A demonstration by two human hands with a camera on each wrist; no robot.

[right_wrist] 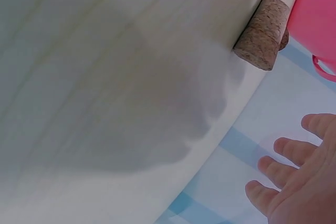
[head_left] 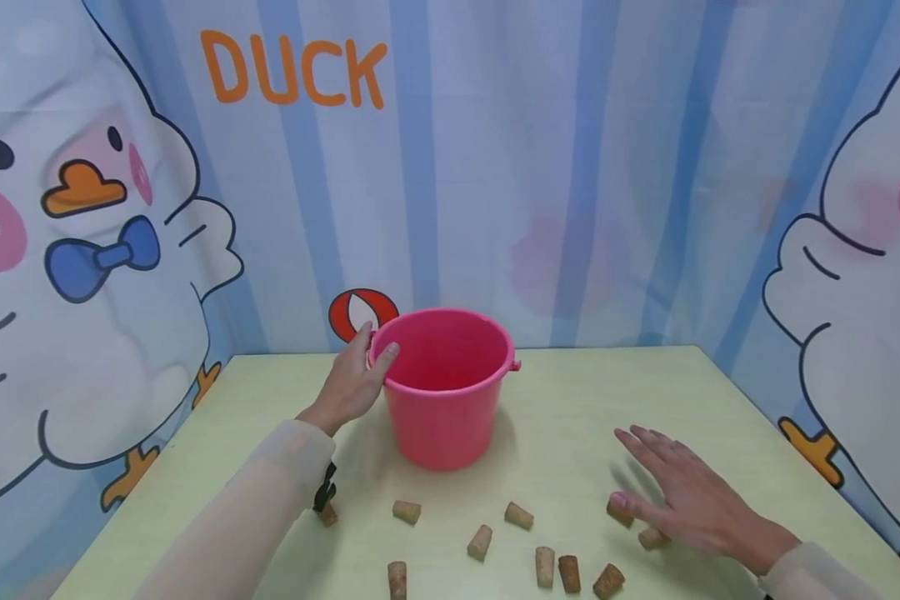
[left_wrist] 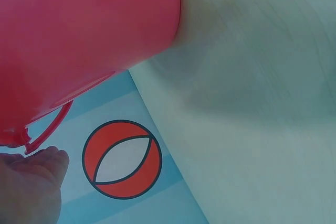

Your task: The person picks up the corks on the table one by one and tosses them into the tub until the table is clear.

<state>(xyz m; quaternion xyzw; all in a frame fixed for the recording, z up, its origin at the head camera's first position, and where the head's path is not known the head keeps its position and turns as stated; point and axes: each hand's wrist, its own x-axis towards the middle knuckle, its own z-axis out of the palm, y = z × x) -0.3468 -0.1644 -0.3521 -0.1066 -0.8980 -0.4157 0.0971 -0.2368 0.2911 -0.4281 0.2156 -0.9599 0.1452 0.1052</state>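
Note:
A pink bucket (head_left: 444,429) stands upright on the table, its inside dark and its bottom hidden. At its left rim my left hand (head_left: 352,379) holds on, thumb over the edge and fingers outside beside the handle lug. The left wrist view has those fingers (left_wrist: 44,169) close to the lug and the red handle (left_wrist: 52,127). My right hand (head_left: 693,492), fingers spread and holding nothing, hovers over the right side of the table. Just under it lie two corks, a darker one (head_left: 619,510) and a lighter one (head_left: 652,538); one cork (right_wrist: 262,34) looks large in the right wrist view.
Several more corks lie scattered in front of the bucket, among them one at the middle (head_left: 479,542) and one at the front right (head_left: 608,581). Another cork (head_left: 327,514) is partly behind my left sleeve. A duck-printed curtain (head_left: 480,167) hangs behind the pale table (head_left: 592,400).

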